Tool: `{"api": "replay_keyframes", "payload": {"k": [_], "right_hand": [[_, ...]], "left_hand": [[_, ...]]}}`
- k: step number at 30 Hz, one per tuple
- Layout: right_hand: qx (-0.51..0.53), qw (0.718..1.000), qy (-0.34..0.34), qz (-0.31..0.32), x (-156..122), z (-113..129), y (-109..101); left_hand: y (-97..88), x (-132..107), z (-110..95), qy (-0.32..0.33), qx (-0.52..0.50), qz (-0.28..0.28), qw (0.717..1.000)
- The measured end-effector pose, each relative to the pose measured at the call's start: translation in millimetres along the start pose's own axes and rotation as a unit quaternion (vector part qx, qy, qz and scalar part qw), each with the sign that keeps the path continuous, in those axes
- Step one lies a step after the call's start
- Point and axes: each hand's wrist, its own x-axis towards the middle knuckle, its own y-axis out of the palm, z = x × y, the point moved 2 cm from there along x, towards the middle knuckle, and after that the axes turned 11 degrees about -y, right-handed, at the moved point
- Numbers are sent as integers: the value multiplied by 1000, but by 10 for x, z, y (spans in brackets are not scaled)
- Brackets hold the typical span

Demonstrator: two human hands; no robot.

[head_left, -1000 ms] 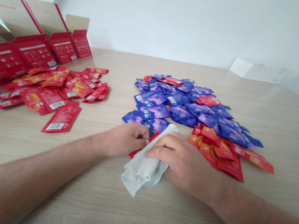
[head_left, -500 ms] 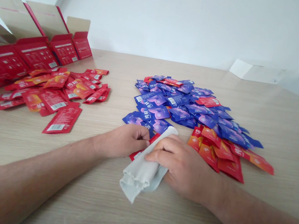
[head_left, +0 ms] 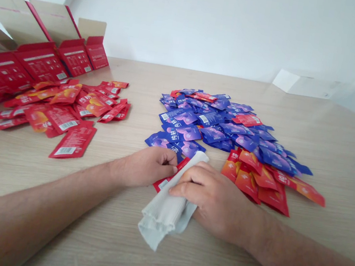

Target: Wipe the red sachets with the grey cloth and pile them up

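While the person's left hand (head_left: 146,166) is curling half closed beside a red sachet (head_left: 165,183), its fingertips (head_left: 173,164) are touching the sachet's edge, though I cannot tell whether they are actually pinching it. The right hand (head_left: 217,201) is bearing down on a folded grey-white cloth (head_left: 165,213), with its fingers curled over the fabric and grasping it rather than lying flat. The cloth is sitting on the desk (head_left: 339,184) just below the left hand's fingers, with its far end running up toward the blue sachets and its loose end hanging toward the person. The red sachet is lying partly under the cloth and the right hand. A firm hold near the sachet's edge and even pressure through the cloth look like the safest handling here, since glossy foil can slip from light fingers.

Orange-red sachets (head_left: 255,180) are lying in a loose group just right of the right hand. Blue-purple sachets (head_left: 213,127) are heaped in a wide pile beyond both hands. Across the desk to the left, red sachets (head_left: 68,107) are scattered in front of open red cartons (head_left: 41,61), whose flaps are standing up. A white box (head_left: 305,84) is sitting at the desk's far edge.
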Motion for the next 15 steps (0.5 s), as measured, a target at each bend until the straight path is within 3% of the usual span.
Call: {"api": "replay_keyframes", "payload": {"k": [4,10,15], "right_hand": [[-13,999,33,-30,-6,-34,-30],[0,999,-22,30,5,76,24],[-17,997,50,-48,-33,-120,-47]], "left_hand": [[4,-3,0,-11,-7,3,1000],[4,21,27,5,1,-2,1000],[22,25,64,-8,-20,6,1000]]}}
